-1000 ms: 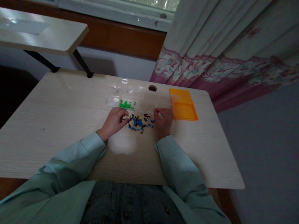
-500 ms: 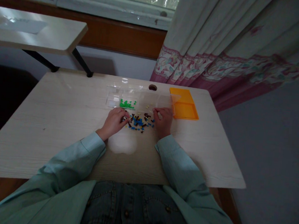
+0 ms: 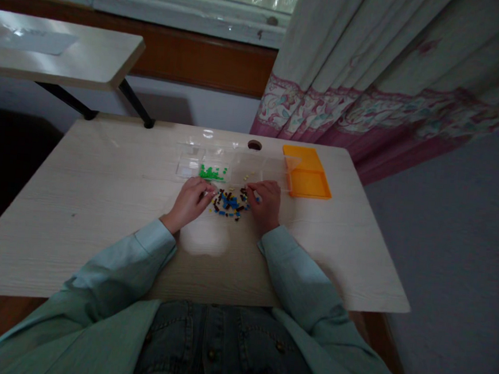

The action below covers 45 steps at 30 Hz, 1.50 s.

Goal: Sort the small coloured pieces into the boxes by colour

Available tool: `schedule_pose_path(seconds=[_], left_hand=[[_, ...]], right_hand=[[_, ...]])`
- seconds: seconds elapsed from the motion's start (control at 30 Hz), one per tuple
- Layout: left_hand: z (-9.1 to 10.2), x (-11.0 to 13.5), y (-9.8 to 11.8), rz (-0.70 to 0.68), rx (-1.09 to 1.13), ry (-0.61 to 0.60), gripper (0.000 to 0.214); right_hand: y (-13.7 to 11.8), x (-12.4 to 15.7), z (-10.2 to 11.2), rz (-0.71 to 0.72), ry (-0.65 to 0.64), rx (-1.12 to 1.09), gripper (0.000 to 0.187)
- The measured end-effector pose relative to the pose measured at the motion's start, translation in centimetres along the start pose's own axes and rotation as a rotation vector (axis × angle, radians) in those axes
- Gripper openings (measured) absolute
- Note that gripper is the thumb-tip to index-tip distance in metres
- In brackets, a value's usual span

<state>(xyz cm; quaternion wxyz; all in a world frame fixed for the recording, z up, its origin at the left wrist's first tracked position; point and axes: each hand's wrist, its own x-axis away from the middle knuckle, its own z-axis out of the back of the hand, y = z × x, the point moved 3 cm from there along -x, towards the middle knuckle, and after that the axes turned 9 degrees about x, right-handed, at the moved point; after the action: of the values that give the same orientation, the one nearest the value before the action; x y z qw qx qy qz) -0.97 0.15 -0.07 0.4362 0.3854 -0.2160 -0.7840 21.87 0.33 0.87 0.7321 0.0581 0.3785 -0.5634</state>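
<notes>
My left hand (image 3: 189,200) is resting low at the near left edge of a loose pile of small bricks (image 3: 230,203), its fingers bending and its thumb lying close to the fingertips. A small pale spot is showing at the tips, but I cannot tell whether I am gripping a piece there. My right hand (image 3: 267,204) is hovering or resting at the pile's other side, thumb and index finger almost meeting over its right edge; whether a piece is sitting between them I cannot tell.

The blue, dark brown and yellow bricks are lying between my two hands on the pale tabletop (image 3: 100,215). Just beyond both hands a clear divided tray (image 3: 187,166) is stretching from side to side. Green pieces (image 3: 209,173) are filling part of the compartment ahead of my left fingertips, and a few pale yellow pieces (image 3: 246,177) are lying just past my right fingertips. An orange box (image 3: 308,184) is standing beyond and to the right of my right hand, next to the clear tray's end.
</notes>
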Motion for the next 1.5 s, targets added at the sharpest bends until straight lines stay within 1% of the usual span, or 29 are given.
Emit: schedule_pose_path(seconds=[0.17,0.23,0.3,0.5,0.73,0.97,1.13,1.3,1.5], left_hand=[[0.1,0.1,0.8,-0.062,0.108,-0.039,0.026],[0.0,0.1,1.1,-0.077,0.154,-0.074,0.027],[-0.1,0.2,1.4,-0.086,0.18,-0.109,0.029],[-0.2,0.1,1.5,-0.097,0.178,-0.15,0.033],[-0.3,0.1,1.4,-0.105,0.174,-0.162,0.034],[-0.2,0.0,1.7,-0.113,0.161,-0.161,0.036],[-0.2,-0.1,1.7,-0.094,0.162,-0.175,0.038],[-0.3,0.0,1.4,-0.065,0.15,-0.144,0.039],[-0.3,0.0,0.9,-0.051,0.126,-0.09,0.035]], right_hand=[[-2.8,1.0,-0.6,0.162,-0.18,-0.086,0.022],[-3.3,1.3,-1.0,0.236,-0.249,-0.112,0.027],[-3.5,1.5,-1.4,0.287,-0.278,-0.128,0.029],[-3.4,1.5,-1.4,0.306,-0.256,-0.135,0.024],[-3.5,1.6,-1.4,0.311,-0.236,-0.154,0.022],[-3.4,1.5,-1.6,0.326,-0.206,-0.179,0.022],[-3.5,1.5,-1.6,0.324,-0.2,-0.2,0.019],[-3.5,1.4,-1.3,0.302,-0.197,-0.188,0.02],[-2.7,0.8,-0.6,0.215,-0.188,-0.18,0.019]])
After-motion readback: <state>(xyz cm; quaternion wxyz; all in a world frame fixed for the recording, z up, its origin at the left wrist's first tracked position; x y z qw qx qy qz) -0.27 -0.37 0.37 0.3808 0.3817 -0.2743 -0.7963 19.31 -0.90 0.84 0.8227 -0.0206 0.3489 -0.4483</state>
